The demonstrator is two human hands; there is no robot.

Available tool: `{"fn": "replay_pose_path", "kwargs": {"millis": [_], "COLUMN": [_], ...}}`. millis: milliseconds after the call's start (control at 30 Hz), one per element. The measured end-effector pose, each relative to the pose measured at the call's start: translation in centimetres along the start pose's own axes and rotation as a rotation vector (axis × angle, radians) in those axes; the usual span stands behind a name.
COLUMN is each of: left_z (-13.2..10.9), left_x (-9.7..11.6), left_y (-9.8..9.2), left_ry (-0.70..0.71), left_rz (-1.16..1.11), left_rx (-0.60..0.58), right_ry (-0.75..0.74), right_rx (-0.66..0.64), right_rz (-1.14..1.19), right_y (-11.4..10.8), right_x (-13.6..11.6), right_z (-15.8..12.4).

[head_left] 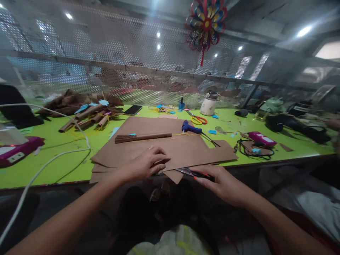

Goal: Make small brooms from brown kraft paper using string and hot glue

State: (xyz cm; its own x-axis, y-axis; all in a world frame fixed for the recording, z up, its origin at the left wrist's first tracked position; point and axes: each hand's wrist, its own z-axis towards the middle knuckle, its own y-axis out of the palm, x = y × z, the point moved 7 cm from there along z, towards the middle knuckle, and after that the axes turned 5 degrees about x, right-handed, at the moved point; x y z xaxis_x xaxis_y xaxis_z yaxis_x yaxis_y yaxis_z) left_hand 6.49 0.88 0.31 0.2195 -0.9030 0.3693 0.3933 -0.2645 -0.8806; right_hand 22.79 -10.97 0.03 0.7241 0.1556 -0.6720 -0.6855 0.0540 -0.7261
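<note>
Right hand (225, 182): scissors (191, 172) at brown paper (186, 152), near edge.

The left forearm (87, 200) and right forearm (276, 219) are both bare, slim and smooth, narrowing toward the wrists. A thin ring, pale gold in tone, circles one finger of the left grip (148, 161); the right grip (225, 184) is bare too, with slender fingers. At the bottom edge shows a garment (172, 242) of pale grey-green cloth, streaked with bright yellow-green and rounded in outline. Beyond it the legs are lost in shadow, their clothing too dark to make out.
</note>
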Motion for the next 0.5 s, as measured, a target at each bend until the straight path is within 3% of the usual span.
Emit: {"fn": "replay_pose_path", "kwargs": {"millis": [500], "left_z": [0.1], "left_x": [-0.1], "left_y": [0.1], "left_ry": [0.060], "left_rz": [-0.049], "left_rx": [0.077], "right_ry": [0.002], "right_rx": [0.004], "right_rz": [-0.038], "right_y": [0.9], "right_x": [-1.1], "right_z": [0.6]}}
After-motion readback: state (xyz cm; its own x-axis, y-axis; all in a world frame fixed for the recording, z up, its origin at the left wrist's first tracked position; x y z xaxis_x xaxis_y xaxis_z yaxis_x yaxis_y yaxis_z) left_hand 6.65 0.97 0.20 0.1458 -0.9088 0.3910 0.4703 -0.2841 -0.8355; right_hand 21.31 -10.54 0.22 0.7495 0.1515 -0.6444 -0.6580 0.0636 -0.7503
